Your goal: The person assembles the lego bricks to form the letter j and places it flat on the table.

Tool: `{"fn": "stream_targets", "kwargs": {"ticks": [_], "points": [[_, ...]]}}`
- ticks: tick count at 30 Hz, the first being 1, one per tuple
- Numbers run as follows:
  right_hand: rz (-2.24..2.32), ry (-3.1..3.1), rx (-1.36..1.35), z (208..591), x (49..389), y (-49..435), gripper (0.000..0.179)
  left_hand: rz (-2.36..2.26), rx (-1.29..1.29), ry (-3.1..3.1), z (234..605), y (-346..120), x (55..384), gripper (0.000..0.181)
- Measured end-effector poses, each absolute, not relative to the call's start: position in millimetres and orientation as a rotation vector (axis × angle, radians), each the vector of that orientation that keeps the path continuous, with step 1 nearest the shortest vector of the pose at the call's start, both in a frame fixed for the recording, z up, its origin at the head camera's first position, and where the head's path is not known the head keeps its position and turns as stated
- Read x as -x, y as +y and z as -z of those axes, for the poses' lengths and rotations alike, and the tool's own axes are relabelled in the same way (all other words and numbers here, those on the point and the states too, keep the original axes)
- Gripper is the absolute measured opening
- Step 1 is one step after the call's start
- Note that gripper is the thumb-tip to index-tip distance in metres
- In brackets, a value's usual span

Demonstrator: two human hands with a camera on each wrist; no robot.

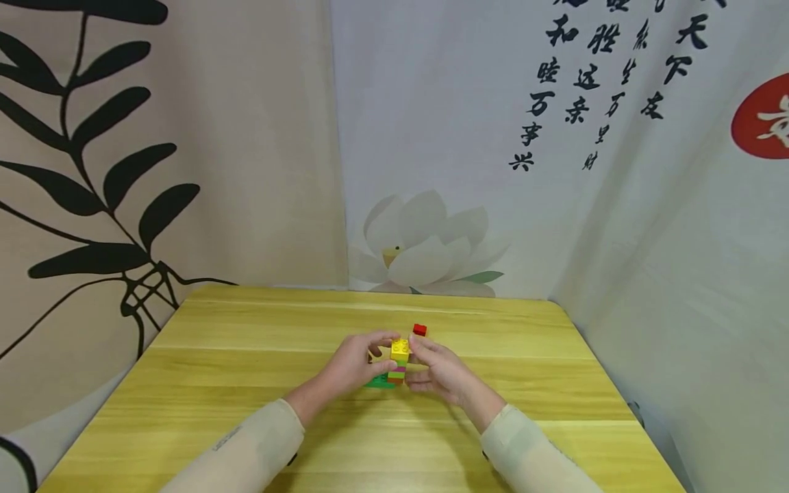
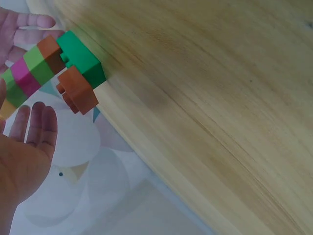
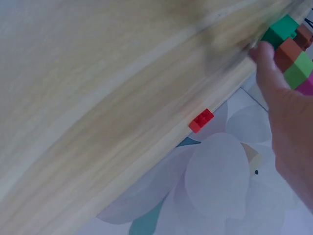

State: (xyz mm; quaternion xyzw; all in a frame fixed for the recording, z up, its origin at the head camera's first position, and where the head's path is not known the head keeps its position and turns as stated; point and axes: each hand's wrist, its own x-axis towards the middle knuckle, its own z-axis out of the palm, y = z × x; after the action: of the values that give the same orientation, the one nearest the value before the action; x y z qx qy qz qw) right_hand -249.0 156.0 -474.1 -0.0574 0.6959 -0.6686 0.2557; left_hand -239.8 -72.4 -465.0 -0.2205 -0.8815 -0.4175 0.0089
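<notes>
A narrow tower of toy building bricks, with a yellow brick (image 1: 400, 349) on top, stands between my two hands. Below the yellow are lime, a pink brick (image 2: 25, 77), lime and an orange-brown brick (image 2: 50, 50), set on a green brick (image 2: 83, 58). Another orange-brown brick (image 2: 78, 89) sits on the green one beside the tower. My left hand (image 1: 357, 359) pinches the tower near the yellow brick with thumb and forefinger, its other fingers loosely extended. From the other side, my right hand (image 1: 445, 370) holds the yellow brick by its thumb and fingertips, the forefinger partly hidden.
A small red brick (image 1: 420, 329) lies just beyond the hands, towards the far edge of the wooden table (image 1: 277, 438). Behind the table hangs a printed cloth (image 1: 425, 239) with a lotus flower and characters; another cloth with dark leaves hangs to the left.
</notes>
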Motion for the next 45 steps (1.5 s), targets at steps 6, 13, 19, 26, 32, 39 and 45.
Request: {"fn": "stream_targets", "kwargs": {"ticks": [6,13,19,26,32,39,45], "points": [[1.712,2.41,0.462,476,243,154,0.053,1.14,0.657,-2.751,469,-86,236,0.055],[1.511,2.822,0.76,473,238,152,0.027,0.494,0.728,-2.73,481,-110,233,0.034],[1.457,2.889,0.679,470,239,147,0.021,0.138,0.818,-2.663,493,-114,231,0.046],[1.525,2.841,0.439,465,260,139,0.019,-0.049,0.749,-2.691,497,-106,231,0.06],[1.487,2.728,0.29,464,283,135,0.029,-0.118,0.679,-2.721,504,-97,234,0.061],[1.411,2.516,0.175,483,295,142,0.035,0.079,0.697,-2.758,510,-95,232,0.053],[1.476,2.405,0.12,498,296,146,0.042,0.175,0.725,-2.792,509,-99,230,0.051]]}}
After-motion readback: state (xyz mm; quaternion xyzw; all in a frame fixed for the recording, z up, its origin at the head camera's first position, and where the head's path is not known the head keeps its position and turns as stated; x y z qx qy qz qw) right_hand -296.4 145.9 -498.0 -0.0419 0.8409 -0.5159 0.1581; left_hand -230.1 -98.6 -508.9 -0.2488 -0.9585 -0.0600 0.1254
